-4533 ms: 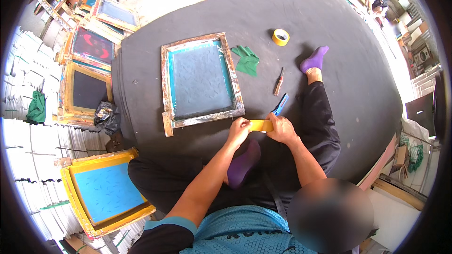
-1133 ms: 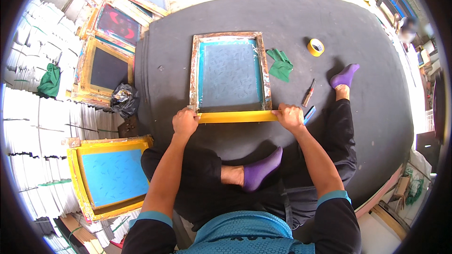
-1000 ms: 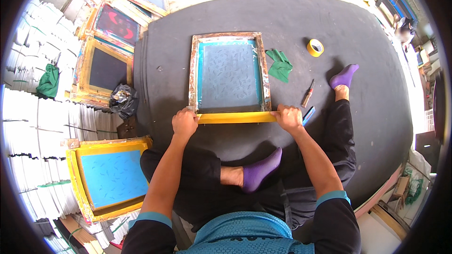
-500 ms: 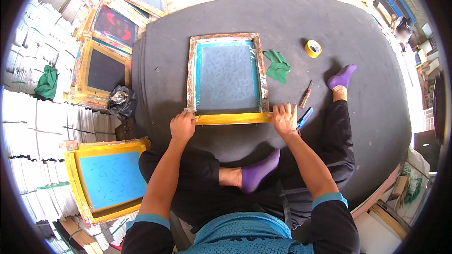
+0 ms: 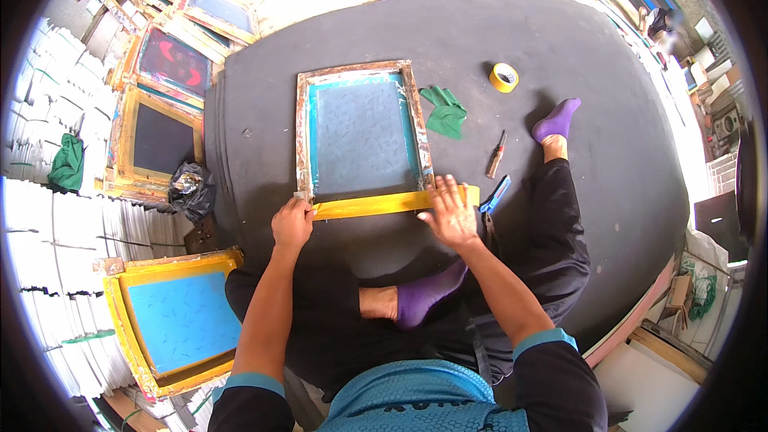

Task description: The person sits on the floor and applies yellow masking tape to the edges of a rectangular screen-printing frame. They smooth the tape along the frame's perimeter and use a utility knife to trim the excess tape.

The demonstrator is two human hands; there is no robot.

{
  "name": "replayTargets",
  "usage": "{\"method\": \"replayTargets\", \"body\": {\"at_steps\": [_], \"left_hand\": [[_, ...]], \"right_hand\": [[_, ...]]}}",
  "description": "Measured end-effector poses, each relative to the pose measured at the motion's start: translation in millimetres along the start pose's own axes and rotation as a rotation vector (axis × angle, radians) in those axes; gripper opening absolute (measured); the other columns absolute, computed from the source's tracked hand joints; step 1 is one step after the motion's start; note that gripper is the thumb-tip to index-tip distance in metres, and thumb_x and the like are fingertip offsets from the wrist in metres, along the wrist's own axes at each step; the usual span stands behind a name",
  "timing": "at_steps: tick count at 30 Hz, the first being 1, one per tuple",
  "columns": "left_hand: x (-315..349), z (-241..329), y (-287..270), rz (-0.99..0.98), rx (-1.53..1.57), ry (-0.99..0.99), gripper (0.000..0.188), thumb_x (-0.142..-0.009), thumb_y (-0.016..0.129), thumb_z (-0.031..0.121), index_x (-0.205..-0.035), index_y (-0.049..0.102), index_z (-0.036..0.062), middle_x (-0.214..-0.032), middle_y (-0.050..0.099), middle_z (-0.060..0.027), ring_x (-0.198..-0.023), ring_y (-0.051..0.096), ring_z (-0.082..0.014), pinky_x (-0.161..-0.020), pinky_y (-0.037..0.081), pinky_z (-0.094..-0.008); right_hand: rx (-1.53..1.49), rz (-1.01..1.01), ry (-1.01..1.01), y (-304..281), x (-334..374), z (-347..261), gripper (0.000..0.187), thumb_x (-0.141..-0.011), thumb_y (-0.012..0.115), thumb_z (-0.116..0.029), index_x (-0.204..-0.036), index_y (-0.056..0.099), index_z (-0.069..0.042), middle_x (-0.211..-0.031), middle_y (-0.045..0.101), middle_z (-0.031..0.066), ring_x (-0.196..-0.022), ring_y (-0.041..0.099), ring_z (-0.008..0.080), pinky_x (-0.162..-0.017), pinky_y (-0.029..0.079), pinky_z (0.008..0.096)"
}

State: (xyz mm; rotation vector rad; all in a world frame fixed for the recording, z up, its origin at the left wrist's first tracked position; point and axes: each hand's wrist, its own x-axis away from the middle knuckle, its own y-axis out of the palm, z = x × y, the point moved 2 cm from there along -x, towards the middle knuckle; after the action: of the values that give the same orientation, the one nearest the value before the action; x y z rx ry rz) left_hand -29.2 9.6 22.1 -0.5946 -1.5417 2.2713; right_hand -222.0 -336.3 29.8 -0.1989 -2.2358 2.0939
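A yellow tape strip (image 5: 368, 206) is stretched along the near rail of a wooden screen frame (image 5: 303, 128), which is laid flat on the dark mat (image 5: 624, 216), closer to the mat's left edge than to its right; a blue-grey mesh (image 5: 360, 136) is held inside the frame. The strip's right end is carried past the frame's near right corner, and just beside it a blue cutter (image 5: 498, 192) is seen, the nearest thing to the right hand (image 5: 452, 212). Farther toward the mat's right edge are scattered a slim hand tool (image 5: 497, 156), a green cloth (image 5: 446, 116) near the frame's right rail, and a yellow tape roll (image 5: 502, 87). The near side of the mat is taken up by the folded legs, with one purple-socked foot (image 5: 432, 296) placed below the strip. Beyond the left edge, a yellow-edged screen (image 5: 184, 320), a black bag (image 5: 192, 190) and stacked white sheets (image 5: 68, 232) are found. The strip's left end is pinched by the left hand (image 5: 293, 222), its fingers curled together at the frame's near left corner. The right hand is laid palm down with its fingers spread apart over the strip, clamped on nothing; both forearms are stretched forward.
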Motion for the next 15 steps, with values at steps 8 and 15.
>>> {"method": "replayTargets", "body": {"at_steps": [8,15], "left_hand": [[-5.4,8.3,-3.8,-0.012,0.083,-0.048,0.017,-0.083,0.082,0.020,-0.086,0.069,0.0100,-0.090,0.069,-0.0078,-0.085,0.070,-0.0331,-0.072,0.056,-0.0464],[1.1,-4.2,-2.5,-0.044,0.140,-0.163,0.015,-0.084,0.081,0.021,-0.088,0.071,0.0104,-0.094,0.070,-0.0076,-0.088,0.071,-0.0340,-0.075,0.057,-0.0468]], "right_hand": [[-0.180,0.179,1.054,17.1,22.1,133.7,0.042,-0.096,0.070,-0.041,-0.118,0.059,-0.007,-0.116,0.069,0.0173,-0.113,0.067,0.0402,-0.091,0.055,0.0540],[-0.390,0.098,1.105,27.1,24.3,143.2,0.049,-0.080,0.078,-0.032,-0.114,0.066,0.000,-0.114,0.073,0.0257,-0.110,0.071,0.0445,-0.098,0.055,0.0494]]}}
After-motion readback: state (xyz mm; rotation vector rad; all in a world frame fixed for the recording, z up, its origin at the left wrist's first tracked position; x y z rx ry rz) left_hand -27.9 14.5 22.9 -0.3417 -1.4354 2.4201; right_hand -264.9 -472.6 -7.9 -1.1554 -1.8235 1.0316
